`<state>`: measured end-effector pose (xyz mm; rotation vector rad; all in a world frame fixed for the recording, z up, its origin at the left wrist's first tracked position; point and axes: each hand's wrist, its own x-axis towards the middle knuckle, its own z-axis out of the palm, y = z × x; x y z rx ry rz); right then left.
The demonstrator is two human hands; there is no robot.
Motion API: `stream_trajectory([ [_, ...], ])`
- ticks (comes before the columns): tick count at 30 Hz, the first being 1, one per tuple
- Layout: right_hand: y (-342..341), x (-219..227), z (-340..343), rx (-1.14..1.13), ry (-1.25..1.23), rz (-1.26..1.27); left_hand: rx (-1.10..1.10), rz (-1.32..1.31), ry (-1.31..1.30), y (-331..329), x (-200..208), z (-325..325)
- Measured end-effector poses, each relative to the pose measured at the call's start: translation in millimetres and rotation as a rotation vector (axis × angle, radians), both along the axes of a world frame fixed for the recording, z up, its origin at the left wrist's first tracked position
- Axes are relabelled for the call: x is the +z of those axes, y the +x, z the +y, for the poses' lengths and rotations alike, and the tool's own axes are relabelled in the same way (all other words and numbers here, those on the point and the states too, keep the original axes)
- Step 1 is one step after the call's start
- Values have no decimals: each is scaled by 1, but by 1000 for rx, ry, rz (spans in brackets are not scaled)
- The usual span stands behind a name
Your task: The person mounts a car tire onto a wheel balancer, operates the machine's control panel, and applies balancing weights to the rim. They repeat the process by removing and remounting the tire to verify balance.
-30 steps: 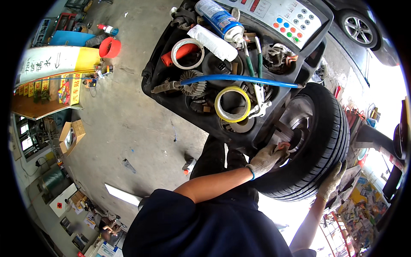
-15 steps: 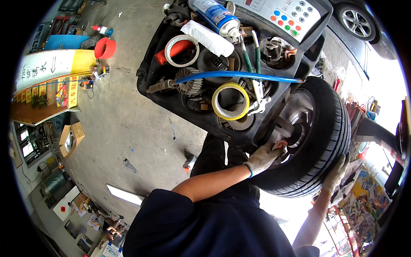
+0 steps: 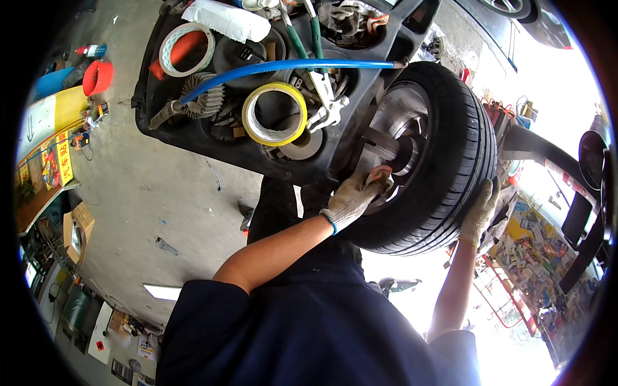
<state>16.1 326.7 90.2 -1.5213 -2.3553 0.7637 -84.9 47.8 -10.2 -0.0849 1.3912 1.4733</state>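
A car wheel with a black tyre (image 3: 444,161) and a silver rim (image 3: 412,103) is mounted upright on the shaft of a wheel balancer, beside its tray. My left hand (image 3: 353,201), in a pale knit glove, is closed round a crumpled rag (image 3: 381,175) with an orange-pink edge, at the rim's inner side. Part of the rag is hidden by the fingers. My right hand (image 3: 479,215), also gloved, lies against the tyre's tread on the outer side, fingers stretched out.
The balancer's black tray (image 3: 309,170) holds a yellow tape roll (image 3: 275,114), pliers (image 3: 328,109), a brush (image 3: 205,96) and a white roll (image 3: 226,20). A blue hose (image 3: 290,64) crosses it. A red ring-shaped container (image 3: 98,78) and a cardboard box (image 3: 78,231) are at left.
My view has swung right and down, so the tray and wheel sit further left and higher. Both hands keep their places on the wheel, the left still gripping the rag.
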Motion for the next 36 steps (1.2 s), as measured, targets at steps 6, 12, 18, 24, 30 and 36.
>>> stream_trajectory([
  [6, 10, -12, 11, -4, -9, 98, -221, 104, -3, -7, 12, 26],
  [12, 5, -2, 3, 43, 0, -21, 17, -56, 107, -21, 17, 77],
  [18, 10, -8, 15, 33, -114, 53, 157, -121, 186, -43, 7, 103],
  [24, 24, -18, 21, 32, -27, 52, 22, -70, 236, 9, -14, 64],
  [30, 6, -9, 10, 29, -58, 57, 152, -209, 121, -43, -53, 163],
  [36, 11, -11, 7, 43, -32, 8, 48, -184, 182, 0, -8, 77],
])
